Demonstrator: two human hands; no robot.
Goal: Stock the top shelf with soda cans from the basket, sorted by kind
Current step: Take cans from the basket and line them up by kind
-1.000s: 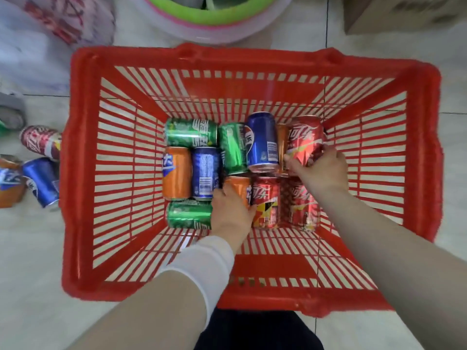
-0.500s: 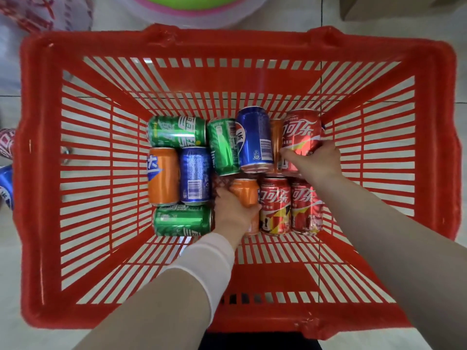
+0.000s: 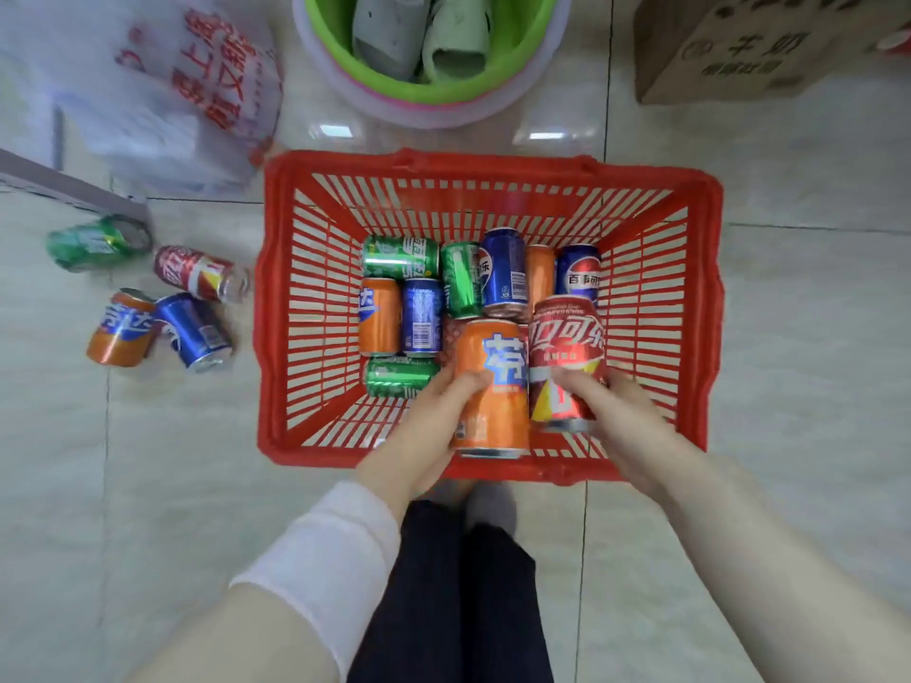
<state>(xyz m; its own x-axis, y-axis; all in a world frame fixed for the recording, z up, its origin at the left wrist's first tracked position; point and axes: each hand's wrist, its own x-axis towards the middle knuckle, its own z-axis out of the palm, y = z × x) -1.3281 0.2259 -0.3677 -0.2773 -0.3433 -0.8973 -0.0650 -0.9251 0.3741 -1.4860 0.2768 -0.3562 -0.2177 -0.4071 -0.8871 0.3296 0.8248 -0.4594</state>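
Note:
A red plastic basket stands on the tiled floor and holds several soda cans lying on their sides: green, orange, blue and red. My left hand grips an orange can lifted above the basket's near side. Beside it, my right hand grips a red can, also raised. A blue can and a green can lie among those at the basket's bottom. No shelf is in view.
Left of the basket lie loose cans on the floor: a green can, a red can, an orange can and a blue can. A green basin, a plastic bag and a cardboard box stand beyond.
Both hands have lifted out of the basket, the left with the orange can, the right with the red can. The view has pulled back and up, showing more floor.

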